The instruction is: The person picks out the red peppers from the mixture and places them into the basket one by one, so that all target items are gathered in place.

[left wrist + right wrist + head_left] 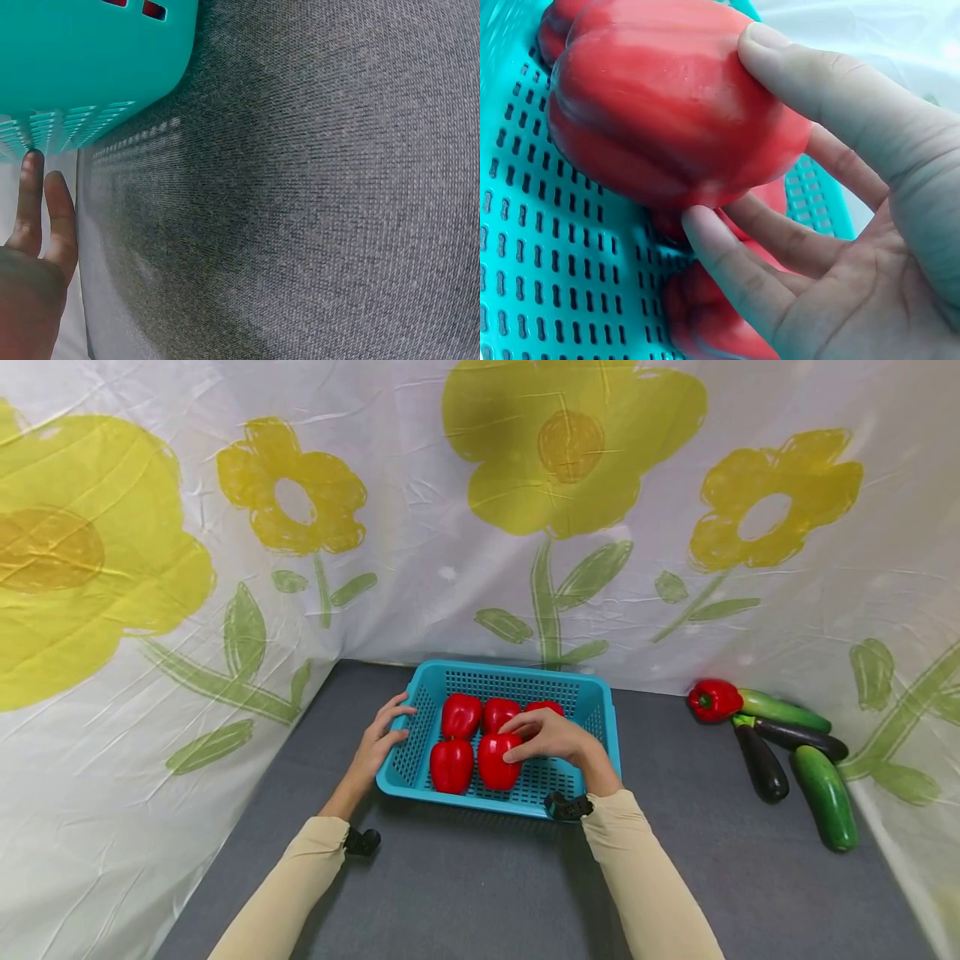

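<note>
A blue plastic basket [487, 804] holds several red bell peppers. Inside it, my right hand [551, 735] grips the front middle bell pepper [497, 763], thumb on one side and fingers on the other. Close up, that bell pepper [667, 105] fills the top of the right wrist view, over the basket's slotted floor [547, 255]. At the basket's left end is my left hand [378, 743], fingers at the rim. The left wrist view shows two nearly straight fingers [30, 195], one tip against the basket's mesh wall [71, 124].
To the right on the grey table [465, 893] lie a red bell pepper [716, 700], a light green zucchini [783, 710], two dark eggplants [761, 764] and a green cucumber-like vegetable [825, 797]. A flower-printed white cloth [420, 568] hangs behind the table and along its sides.
</note>
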Motion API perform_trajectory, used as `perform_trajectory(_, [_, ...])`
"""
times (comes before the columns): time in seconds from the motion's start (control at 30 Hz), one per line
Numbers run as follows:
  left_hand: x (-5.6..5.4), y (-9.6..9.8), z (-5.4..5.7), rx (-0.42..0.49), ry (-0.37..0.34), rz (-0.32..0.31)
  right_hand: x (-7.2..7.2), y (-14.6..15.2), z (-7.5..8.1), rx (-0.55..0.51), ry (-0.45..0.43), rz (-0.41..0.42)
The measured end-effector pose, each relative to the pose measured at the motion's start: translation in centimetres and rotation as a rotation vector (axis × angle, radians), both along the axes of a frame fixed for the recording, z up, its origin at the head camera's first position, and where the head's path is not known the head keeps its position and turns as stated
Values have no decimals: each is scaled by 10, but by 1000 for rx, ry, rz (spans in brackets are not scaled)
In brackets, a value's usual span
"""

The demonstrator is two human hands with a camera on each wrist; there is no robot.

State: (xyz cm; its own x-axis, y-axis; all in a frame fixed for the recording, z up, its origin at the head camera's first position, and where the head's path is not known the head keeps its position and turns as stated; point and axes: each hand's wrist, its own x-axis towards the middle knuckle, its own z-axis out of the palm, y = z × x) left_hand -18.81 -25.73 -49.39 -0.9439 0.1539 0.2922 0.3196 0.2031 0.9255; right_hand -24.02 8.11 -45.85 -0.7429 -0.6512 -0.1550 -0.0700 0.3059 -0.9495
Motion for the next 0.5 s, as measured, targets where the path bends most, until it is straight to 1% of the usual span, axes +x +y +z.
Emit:
perform_trajectory(0.27, [-1,-1,-1,9,8,-10,0,-6,2,51,-63,2])
perform_trajectory(0.5, [-1,-1,-2,16,6,-9,0,-8,0,75,-88,12])
